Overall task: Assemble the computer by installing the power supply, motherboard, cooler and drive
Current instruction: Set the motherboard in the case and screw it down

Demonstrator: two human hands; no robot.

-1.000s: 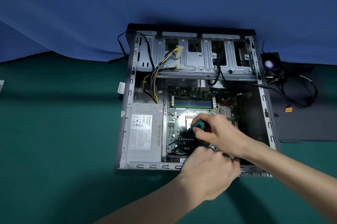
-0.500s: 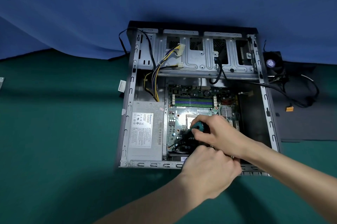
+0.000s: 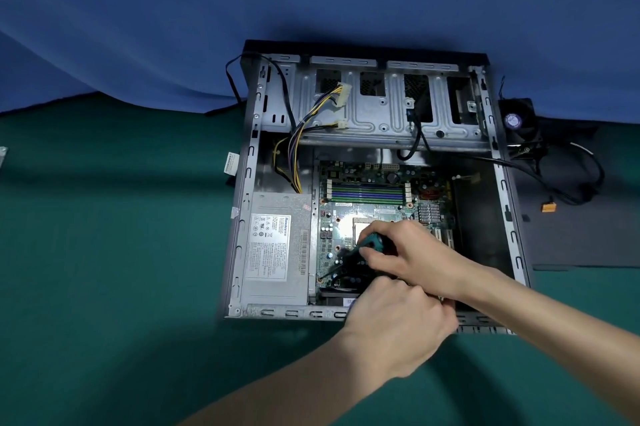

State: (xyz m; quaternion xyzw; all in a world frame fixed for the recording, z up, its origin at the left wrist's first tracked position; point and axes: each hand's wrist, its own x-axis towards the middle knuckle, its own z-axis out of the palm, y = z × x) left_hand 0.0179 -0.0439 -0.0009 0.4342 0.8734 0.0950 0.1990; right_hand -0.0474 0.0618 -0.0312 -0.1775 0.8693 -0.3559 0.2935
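Power supply (image 3: 277, 249) sits in case (image 3: 512, 217), motherboard (image 3: 367, 197) right of it. Right hand (image 3: 415, 256) grips screwdriver (image 3: 353, 254) at board's near-left screw; left hand (image 3: 398, 325) curled, contents unclear. Cooler (image 3: 519, 122) outside case; drive unseen.

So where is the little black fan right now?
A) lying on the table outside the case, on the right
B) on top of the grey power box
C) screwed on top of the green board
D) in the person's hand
A: the cooler fan lies outside the computer case, by its far right corner, its cable trailing on the table.
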